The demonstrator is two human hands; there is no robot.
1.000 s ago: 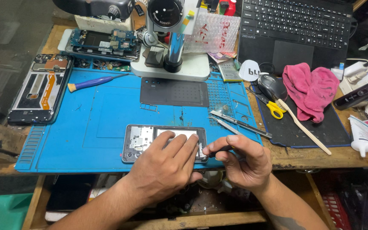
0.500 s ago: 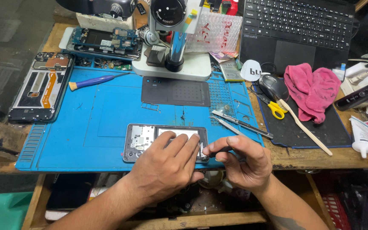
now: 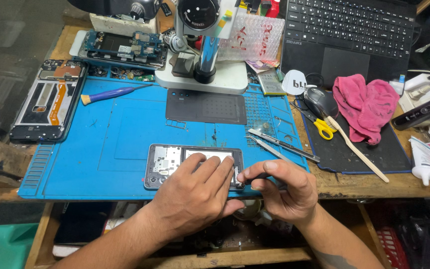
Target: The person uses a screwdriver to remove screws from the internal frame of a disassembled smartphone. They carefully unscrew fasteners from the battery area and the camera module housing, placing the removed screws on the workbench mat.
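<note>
here, head view: an opened phone [image 3: 175,162], back cover off, lies at lower centre of the frame on the near edge of the blue repair mat [image 3: 105,139], its long axis running left to right across the picture. the left hand [image 3: 195,194] rests flat on the phone's right half, fingers spread and pressing down, gripping nothing. the right hand [image 3: 279,187] sits just right of the phone's right end, thumb and forefinger pinched closed on a thin dark tool [image 3: 255,175] whose tip meets that short edge. the phone thus lies leftward of the right fingertips; both hands touch it. tweezers [image 3: 282,144] lie apart, upper right of the hands, and a microscope stand [image 3: 205,74] stands at upper centre.
</note>
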